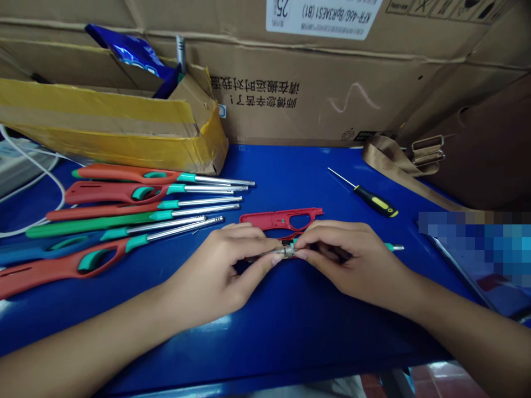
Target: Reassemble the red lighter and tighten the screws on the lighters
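Both my hands meet at the middle of the blue table (290,331). My left hand (224,265) pinches a small metal part (286,251) between thumb and forefinger. My right hand (344,254) is closed on the same piece from the other side, over a lighter body whose teal collar and metal tip (393,247) stick out to the right. An open red lighter shell half (286,218) lies flat just behind my fingers.
Several long red and green lighters (124,221) lie in a row on the left. A yellow-handled screwdriver (373,199) rests at the right rear. A taped cardboard box (108,127) holds a blue bag. Large cartons form a wall behind. A tan strap with buckle (415,155) lies right.
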Demonstrator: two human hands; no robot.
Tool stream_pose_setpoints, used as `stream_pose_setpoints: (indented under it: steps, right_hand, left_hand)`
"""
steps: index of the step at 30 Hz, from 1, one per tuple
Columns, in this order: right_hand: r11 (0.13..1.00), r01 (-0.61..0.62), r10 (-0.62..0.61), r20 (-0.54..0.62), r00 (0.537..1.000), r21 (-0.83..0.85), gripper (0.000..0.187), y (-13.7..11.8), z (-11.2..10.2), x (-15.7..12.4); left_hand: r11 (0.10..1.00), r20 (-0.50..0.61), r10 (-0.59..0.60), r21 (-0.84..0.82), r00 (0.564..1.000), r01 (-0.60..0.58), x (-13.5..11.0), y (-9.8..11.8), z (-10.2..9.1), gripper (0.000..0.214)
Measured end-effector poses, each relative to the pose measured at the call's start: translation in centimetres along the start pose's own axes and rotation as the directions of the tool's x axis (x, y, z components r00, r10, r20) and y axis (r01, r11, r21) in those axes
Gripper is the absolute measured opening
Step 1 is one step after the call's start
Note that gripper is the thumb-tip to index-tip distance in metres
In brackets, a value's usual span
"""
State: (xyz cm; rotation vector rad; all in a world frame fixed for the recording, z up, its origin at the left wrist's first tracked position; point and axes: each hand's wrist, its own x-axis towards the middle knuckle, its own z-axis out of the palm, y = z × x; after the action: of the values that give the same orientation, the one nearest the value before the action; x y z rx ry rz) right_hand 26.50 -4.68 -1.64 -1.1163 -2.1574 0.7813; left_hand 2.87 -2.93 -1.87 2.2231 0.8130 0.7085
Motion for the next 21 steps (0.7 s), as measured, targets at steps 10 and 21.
stream_pose_setpoints:
  steps: [10, 21]
  right_hand:
    - [0.999, 0.036, -0.036, -0.010, 0.999, -0.005, 0.013, 0.10, -0.44, 0.00]
    - [0.993, 0.111, -0.111, -0.010, 0.994, 0.033, 0.017, 0.13, -0.27, -0.05]
  left_hand:
    - [1.000, -0.029, -0.008, 0.017, 1.000, 0.009, 0.07, 0.00, -0.13, 0.019]
    - [1.000, -0.026, 0.029, 0.007, 0.999, -0.029, -0.01, -0.02, 0.00, 0.019]
